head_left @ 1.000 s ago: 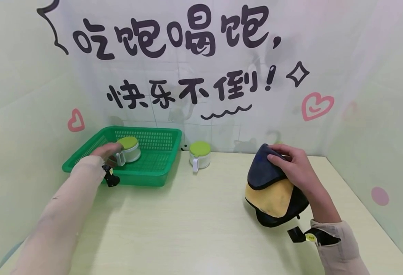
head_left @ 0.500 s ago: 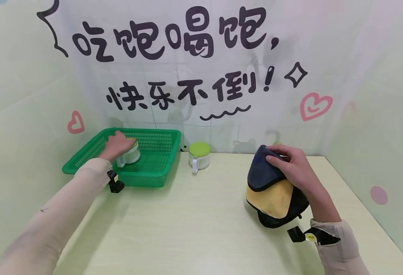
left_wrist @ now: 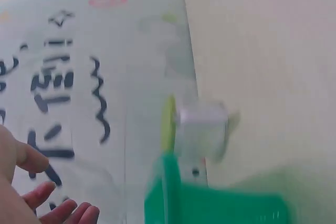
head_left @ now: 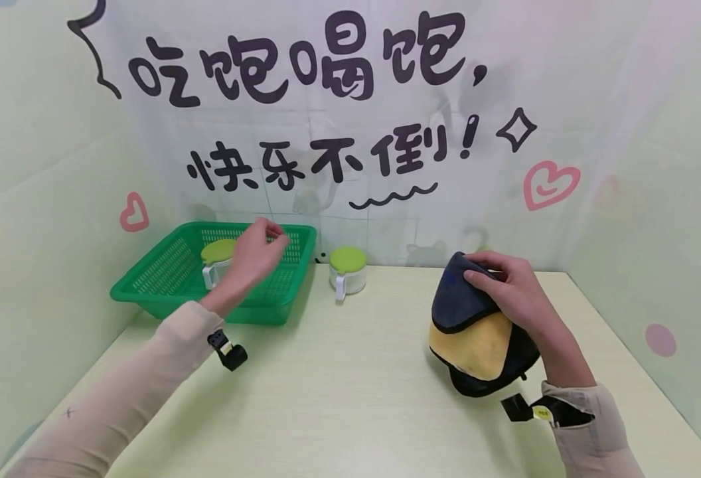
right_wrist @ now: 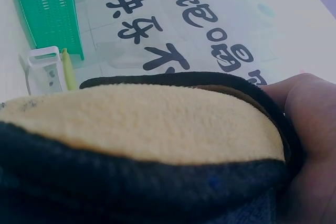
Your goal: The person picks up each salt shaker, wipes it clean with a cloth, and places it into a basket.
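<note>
Over the green basket [head_left: 267, 312] my left hand [head_left: 257, 252] hangs with fingers loosely bent, holding nothing. Partly behind it, a clear seasoning jar [head_left: 214, 273] with a green lid and white handle stands inside the basket. A second such jar [head_left: 348, 279] is upright on the table to the basket's right; in the left wrist view this jar [left_wrist: 202, 129] appears blurred. At the right, my right hand [head_left: 514, 292] pinches the top of a folded cleaning cloth [head_left: 470, 345], dark blue and yellow with black edging. The cloth's yellow side [right_wrist: 142, 121] fills much of the right wrist view.
The pale table [head_left: 356, 398] reaches back to a white curtain [head_left: 386, 219] with black lettering and pink hearts. Curtain walls also stand at the left and right. The basket sits against the back left corner.
My left hand has moved rightward from beside the jar in the basket, passing over its lid, to the jar's right. The right hand and the cloth have stayed in place.
</note>
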`<act>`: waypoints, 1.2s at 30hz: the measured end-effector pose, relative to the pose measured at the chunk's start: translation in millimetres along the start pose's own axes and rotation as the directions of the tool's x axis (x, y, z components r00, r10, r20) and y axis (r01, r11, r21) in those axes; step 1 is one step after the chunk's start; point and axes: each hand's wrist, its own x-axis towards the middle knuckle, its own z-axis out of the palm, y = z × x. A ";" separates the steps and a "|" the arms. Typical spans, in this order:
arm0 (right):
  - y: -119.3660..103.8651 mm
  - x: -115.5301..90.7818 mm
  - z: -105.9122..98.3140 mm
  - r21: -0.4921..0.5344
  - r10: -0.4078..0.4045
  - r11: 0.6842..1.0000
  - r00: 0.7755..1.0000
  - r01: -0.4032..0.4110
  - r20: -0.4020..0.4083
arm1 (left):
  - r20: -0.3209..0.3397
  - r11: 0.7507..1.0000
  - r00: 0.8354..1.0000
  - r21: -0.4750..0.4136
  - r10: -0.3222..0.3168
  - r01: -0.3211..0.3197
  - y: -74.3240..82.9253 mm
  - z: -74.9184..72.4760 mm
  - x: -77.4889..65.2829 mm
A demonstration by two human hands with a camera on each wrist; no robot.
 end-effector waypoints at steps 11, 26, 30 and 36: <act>-0.5 -1.4 -1.0 -0.012 0.003 1.000 1.000 -0.003 -0.004 | 0.208 0.893 0.976 -0.426 -0.059 0.145 37.2 60.9 -49.1; -1.0 -3.8 -6.5 0.001 0.014 1.000 1.000 -0.014 -0.019 | 0.144 0.774 0.918 -0.498 -0.370 0.391 -9.6 147.6 -29.4; 0.8 -1.4 -5.1 0.007 0.013 1.000 1.000 -0.013 -0.005 | 0.149 0.724 0.903 -0.552 -0.403 0.414 -15.7 154.4 -18.8; 3.1 -0.5 -4.7 0.012 0.006 1.000 1.000 -0.006 0.004 | 0.124 0.742 0.917 -0.552 -0.380 0.382 -21.1 159.9 -9.7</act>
